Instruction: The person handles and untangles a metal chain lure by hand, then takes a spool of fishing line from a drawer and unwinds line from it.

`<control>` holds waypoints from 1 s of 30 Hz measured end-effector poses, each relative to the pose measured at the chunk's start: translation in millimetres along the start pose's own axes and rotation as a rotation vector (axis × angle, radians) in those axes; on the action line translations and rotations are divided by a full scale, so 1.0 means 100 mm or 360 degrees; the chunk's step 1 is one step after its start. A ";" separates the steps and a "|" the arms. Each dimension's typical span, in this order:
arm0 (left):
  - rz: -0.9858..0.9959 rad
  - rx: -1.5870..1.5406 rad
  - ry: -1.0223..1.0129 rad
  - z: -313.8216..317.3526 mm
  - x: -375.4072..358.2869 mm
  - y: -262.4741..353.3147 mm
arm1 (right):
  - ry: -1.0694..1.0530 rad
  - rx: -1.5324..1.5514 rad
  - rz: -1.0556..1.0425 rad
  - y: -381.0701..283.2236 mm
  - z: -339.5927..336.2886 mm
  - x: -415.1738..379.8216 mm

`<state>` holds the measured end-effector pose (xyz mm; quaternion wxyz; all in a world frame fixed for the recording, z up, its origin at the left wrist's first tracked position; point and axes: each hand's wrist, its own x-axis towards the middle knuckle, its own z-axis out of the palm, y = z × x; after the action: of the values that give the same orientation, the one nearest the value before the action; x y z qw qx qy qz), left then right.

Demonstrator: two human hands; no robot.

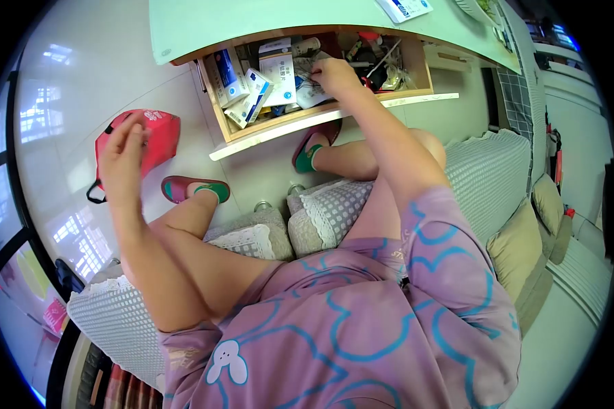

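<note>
My right hand (335,75) reaches into an open drawer (218,116). Its fingers are closed on a crinkled, greyish clear plastic bag (310,90). White and blue medicine boxes lie left of that hand: one box (277,71) with Chinese print, another box (226,75) at the drawer's left side, and a tilted box (251,99) in front. To the left, my left hand (123,157) is raised in the air above the floor, near a red bag (162,140). Its fingers are loosely bent and slightly blurred, with nothing visible in them.
The pale tabletop (266,17) overhangs the drawer, with a white-and-blue packet (404,8) and a bowl (476,10) on it. Loose small items fill the drawer's right part. I sit on a sofa with a patterned cover (484,163), my legs below the drawer front.
</note>
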<state>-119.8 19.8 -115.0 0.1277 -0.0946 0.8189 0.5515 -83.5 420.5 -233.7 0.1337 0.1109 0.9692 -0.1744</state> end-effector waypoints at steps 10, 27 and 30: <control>0.0555 -0.0678 -0.0216 0.43 0.03 0.42 | 0.0521 0.1106 0.0107 -0.52 -1.97 -1.05; -0.0111 -0.1716 -0.0920 0.33 -0.17 0.48 | -0.0004 0.1226 -0.0191 -0.91 -1.43 -0.88; 0.0029 -0.2086 -0.0878 0.00 0.10 0.35 | -0.0101 0.0246 0.0280 0.14 -0.92 -0.39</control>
<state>-139.3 32.6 -87.3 0.2426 -0.0022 0.2571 0.9354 -63.9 460.8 -143.1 0.1702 0.1998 0.9347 -0.2397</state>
